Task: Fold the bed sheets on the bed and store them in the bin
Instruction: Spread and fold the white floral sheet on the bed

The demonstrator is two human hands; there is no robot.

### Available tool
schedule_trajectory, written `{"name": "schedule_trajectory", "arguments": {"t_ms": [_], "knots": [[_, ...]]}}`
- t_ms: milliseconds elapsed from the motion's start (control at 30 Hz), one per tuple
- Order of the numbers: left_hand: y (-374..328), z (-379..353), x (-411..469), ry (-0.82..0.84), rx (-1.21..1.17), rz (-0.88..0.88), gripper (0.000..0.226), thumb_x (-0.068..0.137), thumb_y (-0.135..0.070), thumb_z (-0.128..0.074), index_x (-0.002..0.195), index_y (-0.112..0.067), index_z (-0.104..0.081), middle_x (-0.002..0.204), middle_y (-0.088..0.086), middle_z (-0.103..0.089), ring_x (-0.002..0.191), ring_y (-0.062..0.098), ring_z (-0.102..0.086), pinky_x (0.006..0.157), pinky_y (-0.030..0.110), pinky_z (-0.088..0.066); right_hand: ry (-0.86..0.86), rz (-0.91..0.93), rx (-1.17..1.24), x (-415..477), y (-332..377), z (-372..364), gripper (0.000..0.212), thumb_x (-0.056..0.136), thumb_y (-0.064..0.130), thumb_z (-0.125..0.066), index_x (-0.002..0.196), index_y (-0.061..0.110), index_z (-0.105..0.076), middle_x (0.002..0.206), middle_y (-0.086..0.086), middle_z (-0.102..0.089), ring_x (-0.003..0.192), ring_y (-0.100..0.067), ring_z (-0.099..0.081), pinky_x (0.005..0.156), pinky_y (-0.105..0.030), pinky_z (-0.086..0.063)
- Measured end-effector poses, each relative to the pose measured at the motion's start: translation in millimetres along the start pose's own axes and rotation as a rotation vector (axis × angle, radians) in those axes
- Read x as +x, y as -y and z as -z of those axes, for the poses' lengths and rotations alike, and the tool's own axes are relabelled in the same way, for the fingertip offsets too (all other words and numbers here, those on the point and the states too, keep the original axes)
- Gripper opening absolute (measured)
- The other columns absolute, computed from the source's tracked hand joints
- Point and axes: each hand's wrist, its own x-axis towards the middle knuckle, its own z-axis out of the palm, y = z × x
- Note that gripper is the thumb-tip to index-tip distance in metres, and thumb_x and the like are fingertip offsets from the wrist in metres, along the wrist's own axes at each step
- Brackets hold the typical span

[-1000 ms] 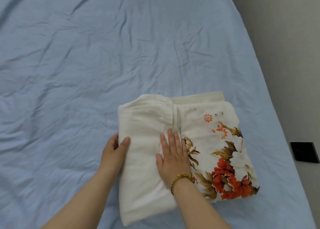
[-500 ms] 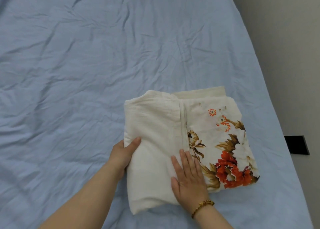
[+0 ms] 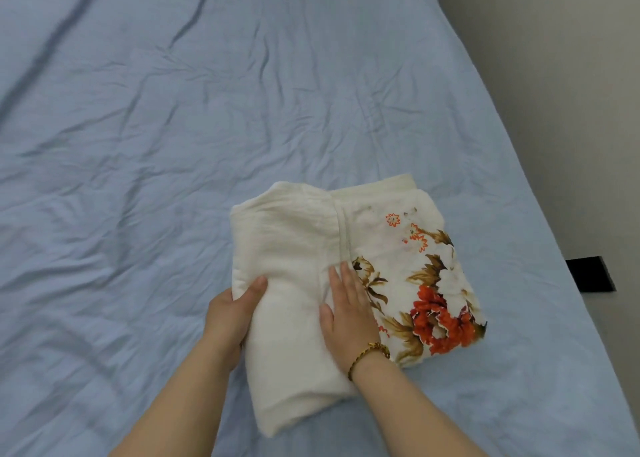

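A folded cream bed sheet point(image 3: 298, 248) with orange and brown flowers on its right half lies on the bed, near the right edge. My left hand point(image 3: 232, 314) grips the sheet's left edge, thumb on top and fingers underneath. My right hand point(image 3: 349, 314), with a gold bracelet at the wrist, lies flat on top of the sheet near its middle seam, fingers together. No bin is in view.
The bed point(image 3: 173, 145) is covered with a wrinkled light blue sheet and stretches far to the left and back. Along its right edge runs a grey floor point(image 3: 571, 75), with a small black object point(image 3: 590, 274) beside the bed.
My right hand slid down the sheet towards me, then back up to the seam. My left hand shifted slightly along the left edge and keeps its grip.
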Motion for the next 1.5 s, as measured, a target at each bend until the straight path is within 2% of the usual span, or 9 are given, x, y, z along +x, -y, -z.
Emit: {"name": "schedule_trajectory", "arguments": {"t_ms": [267, 533, 733, 867, 967, 1200, 1267, 1367, 1500], "knots": [[-5.6, 103.7, -38.0, -0.194, -0.064, 0.000, 0.012, 0.087, -0.020, -0.060, 0.084, -0.008, -0.060, 0.080, 0.006, -0.063, 0.073, 0.018, -0.058, 0.064, 0.029, -0.045, 0.277, 0.122, 0.165, -27.6, 91.4, -41.4, 0.058, 0.100, 0.026, -0.027, 0.148, 0.019, 0.003, 0.155, 0.001, 0.016, 0.143, -0.013, 0.014, 0.112, -0.022, 0.011], [-42.6, 47.4, -77.3, -0.106, -0.011, -0.171, 0.014, 0.083, -0.022, -0.065, 0.082, -0.010, -0.059, 0.087, 0.008, -0.064, 0.078, 0.021, -0.061, 0.068, 0.034, -0.052, 0.218, 0.024, 0.584, -31.8, 84.3, 23.1, 0.044, 0.100, 0.029, -0.033, 0.143, 0.019, -0.031, 0.152, 0.003, -0.026, 0.141, -0.012, -0.019, 0.116, -0.026, -0.013], [-48.6, -28.1, -90.3, 0.119, 0.063, -0.231, 0.017, 0.096, -0.018, -0.044, 0.091, -0.014, -0.061, 0.088, -0.002, -0.064, 0.072, 0.008, -0.062, 0.055, 0.016, -0.050, 0.161, 0.038, 0.946, -22.0, 46.0, 94.6, 0.006, 0.092, 0.026, -0.054, 0.098, 0.026, -0.055, 0.096, 0.010, -0.061, 0.081, 0.006, -0.058, 0.068, -0.008, -0.045], [-39.0, -60.5, -83.6, 0.241, 0.247, -0.314, 0.028, 0.098, -0.012, -0.038, 0.118, -0.008, -0.058, 0.109, 0.002, -0.060, 0.089, 0.010, -0.059, 0.075, 0.016, -0.043, 0.124, -0.081, 0.772, -4.3, 1.2, 123.4, 0.052, 0.085, 0.009, -0.063, 0.131, 0.015, -0.041, 0.110, -0.002, -0.053, 0.085, -0.009, -0.056, 0.064, -0.010, -0.048], [-28.1, -65.2, -62.1, 0.065, 0.623, -0.529, 0.039, 0.098, -0.016, -0.039, 0.137, -0.015, -0.043, 0.145, 0.002, -0.037, 0.134, 0.016, -0.034, 0.102, 0.015, -0.022, -0.015, -0.121, 0.511, 9.4, -21.6, 125.7, 0.063, 0.089, 0.006, -0.052, 0.144, 0.013, -0.024, 0.137, -0.007, -0.041, 0.121, -0.020, -0.045, 0.097, -0.025, -0.038], [-9.6, -82.9, -13.2, -0.079, 0.998, -0.486, 0.062, 0.098, -0.039, -0.030, 0.149, -0.024, 0.002, 0.157, 0.004, 0.012, 0.145, 0.019, 0.009, 0.116, 0.034, 0.003, -0.005, 0.070, -0.277, 19.7, -25.2, 72.3, 0.071, 0.082, 0.056, -0.003, 0.147, 0.028, 0.006, 0.155, -0.001, 0.019, 0.144, -0.019, 0.015, 0.110, -0.039, 0.019], [0.3, -88.2, -1.3, -0.066, 0.940, -0.429, 0.065, 0.098, -0.040, -0.031, 0.148, -0.024, 0.006, 0.157, 0.005, 0.013, 0.145, 0.020, 0.003, 0.117, 0.034, -0.004, -0.027, 0.100, -0.321, 26.0, -32.8, 45.6, 0.091, 0.065, 0.058, 0.007, 0.148, 0.025, -0.006, 0.157, -0.006, 0.005, 0.144, -0.023, 0.007, 0.104, -0.037, 0.023], [17.2, -85.5, 16.7, -0.078, 0.906, -0.355, 0.068, 0.097, -0.040, -0.033, 0.147, -0.024, 0.010, 0.156, 0.007, 0.015, 0.144, 0.025, -0.012, 0.115, 0.034, -0.014, -0.068, 0.101, -0.335, 34.8, -37.6, 20.6, 0.066, 0.074, 0.052, -0.026, 0.130, 0.020, -0.041, 0.135, -0.012, -0.052, 0.129, -0.029, -0.030, 0.107, -0.040, -0.001], [26.1, -87.9, 30.9, -0.119, 0.891, -0.392, 0.067, 0.097, -0.042, -0.033, 0.148, -0.024, 0.006, 0.156, 0.008, 0.014, 0.144, 0.025, -0.008, 0.116, 0.032, -0.009, -0.187, 0.161, -0.390, 47.5, -50.4, 4.8, 0.060, 0.076, 0.050, -0.034, 0.129, 0.022, -0.039, 0.138, -0.008, -0.043, 0.144, -0.025, 0.000, 0.108, -0.044, -0.007]]}}
